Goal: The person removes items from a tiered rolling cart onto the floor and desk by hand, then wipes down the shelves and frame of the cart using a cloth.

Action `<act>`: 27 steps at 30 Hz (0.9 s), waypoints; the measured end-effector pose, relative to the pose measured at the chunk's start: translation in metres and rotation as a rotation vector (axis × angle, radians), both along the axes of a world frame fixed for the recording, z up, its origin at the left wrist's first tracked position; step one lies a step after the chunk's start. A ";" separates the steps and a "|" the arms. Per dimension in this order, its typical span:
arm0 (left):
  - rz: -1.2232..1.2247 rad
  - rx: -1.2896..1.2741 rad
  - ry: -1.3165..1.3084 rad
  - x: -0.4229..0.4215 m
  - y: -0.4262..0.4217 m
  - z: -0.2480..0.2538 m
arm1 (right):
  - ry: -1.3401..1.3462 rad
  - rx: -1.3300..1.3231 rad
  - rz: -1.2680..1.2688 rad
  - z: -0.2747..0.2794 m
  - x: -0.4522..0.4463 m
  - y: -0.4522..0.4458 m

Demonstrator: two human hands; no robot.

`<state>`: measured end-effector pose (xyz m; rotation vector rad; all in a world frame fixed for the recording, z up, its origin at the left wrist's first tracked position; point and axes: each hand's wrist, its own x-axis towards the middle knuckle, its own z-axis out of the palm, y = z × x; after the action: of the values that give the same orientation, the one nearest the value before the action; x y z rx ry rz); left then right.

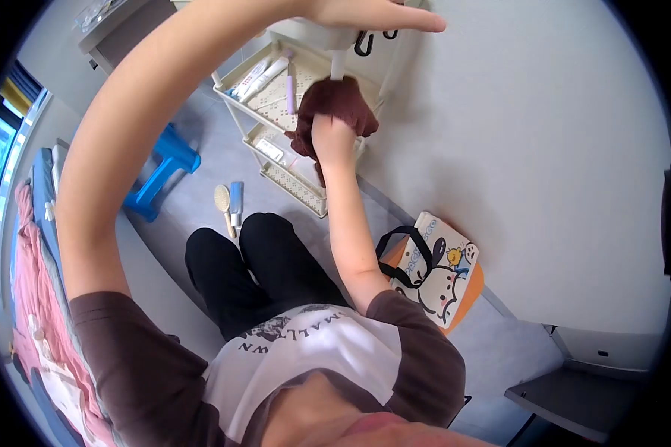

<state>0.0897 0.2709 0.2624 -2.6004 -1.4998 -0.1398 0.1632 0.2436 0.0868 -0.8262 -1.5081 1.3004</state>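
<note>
My left hand (376, 15) is at the top edge of the view, above the cream shelf cart (240, 104), with one finger stretched out; its other fingers are cut off by the frame. Below it, my right hand (333, 134) grips a dark brown cloth (341, 98), which covers the fingers. The cloth touches a white post (338, 65) of the cart. White tubes (265, 80) and a purple stick-like item (291, 88) lie on the cart's upper tray, left of the cloth.
A blue stool (164, 167) stands to the left. On the floor are a hairbrush (224, 203) and a blue-and-white bottle (236, 201). A cartoon-print bag (443, 272) leans at the wall on the right. Pink bedding (33, 261) is at far left, and a dark desk (574, 395) at lower right.
</note>
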 end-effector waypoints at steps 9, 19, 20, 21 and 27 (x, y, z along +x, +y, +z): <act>-0.040 0.261 -0.012 -0.005 0.001 -0.015 | -0.092 0.673 -0.276 -0.070 0.005 0.023; 0.033 0.172 -0.048 -0.001 -0.007 -0.013 | 1.436 -0.130 0.292 -0.045 0.024 0.142; -0.008 0.201 -0.038 -0.002 -0.006 -0.013 | 1.884 -0.455 0.775 -0.050 0.015 0.182; -0.008 0.206 -0.044 -0.002 -0.008 -0.014 | 1.814 -0.424 0.800 -0.044 0.015 0.190; -0.079 0.075 -0.075 0.002 -0.013 0.000 | 0.271 0.585 -0.274 -0.012 0.015 0.187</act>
<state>0.0913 0.2580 0.2620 -2.6229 -1.3868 -0.2985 0.1777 0.4303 0.0743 -0.4327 -1.3910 0.6787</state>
